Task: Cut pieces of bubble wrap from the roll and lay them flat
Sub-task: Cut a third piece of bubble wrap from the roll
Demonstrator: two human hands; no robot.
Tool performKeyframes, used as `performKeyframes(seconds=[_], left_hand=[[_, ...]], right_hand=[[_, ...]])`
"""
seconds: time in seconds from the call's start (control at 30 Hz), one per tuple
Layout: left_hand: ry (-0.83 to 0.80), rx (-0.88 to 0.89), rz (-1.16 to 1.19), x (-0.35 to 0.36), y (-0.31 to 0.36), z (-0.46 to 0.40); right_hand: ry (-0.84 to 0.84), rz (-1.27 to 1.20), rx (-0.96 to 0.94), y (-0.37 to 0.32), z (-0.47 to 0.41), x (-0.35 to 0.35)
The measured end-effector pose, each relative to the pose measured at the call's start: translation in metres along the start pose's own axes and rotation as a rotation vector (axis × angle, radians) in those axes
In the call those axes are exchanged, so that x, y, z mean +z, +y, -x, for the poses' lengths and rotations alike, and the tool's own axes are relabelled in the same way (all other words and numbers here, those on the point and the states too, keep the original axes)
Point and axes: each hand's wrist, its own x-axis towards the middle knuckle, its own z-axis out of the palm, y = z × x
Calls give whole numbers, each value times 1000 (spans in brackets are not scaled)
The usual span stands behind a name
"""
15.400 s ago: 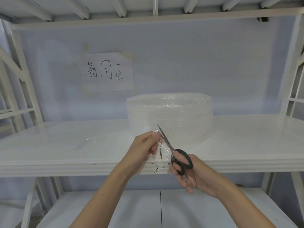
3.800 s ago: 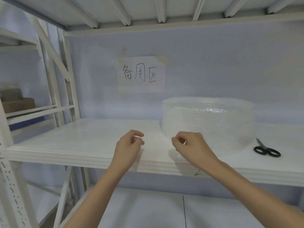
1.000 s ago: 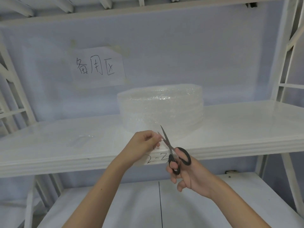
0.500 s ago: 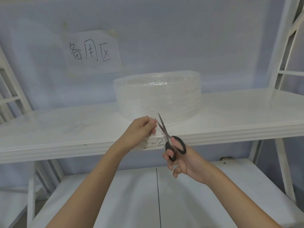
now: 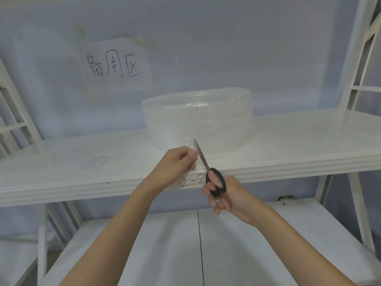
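Observation:
A wide roll of clear bubble wrap [image 5: 198, 118] lies on the white shelf [image 5: 288, 145]. Its loose end hangs forward over the shelf's front edge. My left hand [image 5: 177, 164] pinches that loose strip of bubble wrap near its top. My right hand [image 5: 224, 195] grips black-handled scissors [image 5: 206, 166], blades nearly together and pointing up and left against the strip, just right of my left fingers. A small cut piece of bubble wrap [image 5: 97, 161] lies flat on the shelf to the left.
A paper sign with handwritten characters [image 5: 115, 67] is taped to the blue back wall. White rack uprights stand at the left [image 5: 12, 120] and right [image 5: 358, 79]. A lower white shelf [image 5: 185, 254] lies beneath my arms.
The view has tilted down a little. My hands hold much the same pose; the scissor blades have closed further on the strip beside my left fingers.

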Motion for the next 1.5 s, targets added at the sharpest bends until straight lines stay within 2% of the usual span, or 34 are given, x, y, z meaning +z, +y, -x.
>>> performKeyframes(seconds=[0.23,0.4,0.57,0.73,0.93,1.5], left_hand=[[-79,8,38,-2,1,3],[-125,15,66,-5,3,5],[-95,-7,61,-6,4,5],[8,-60,79,-4,6,3],[57,-31,50,-2,3,2],[-25,0,53,-8,-1,4]], right_hand=[[-43,-49,20,-4,1,-2],[-62,7,7,-9,0,-3],[-46,9,-16,-6,2,-4],[-34,23,-4,-7,4,-6],[-56,70,26,-7,7,-9],[-21,142,32,-20,-3,1]])
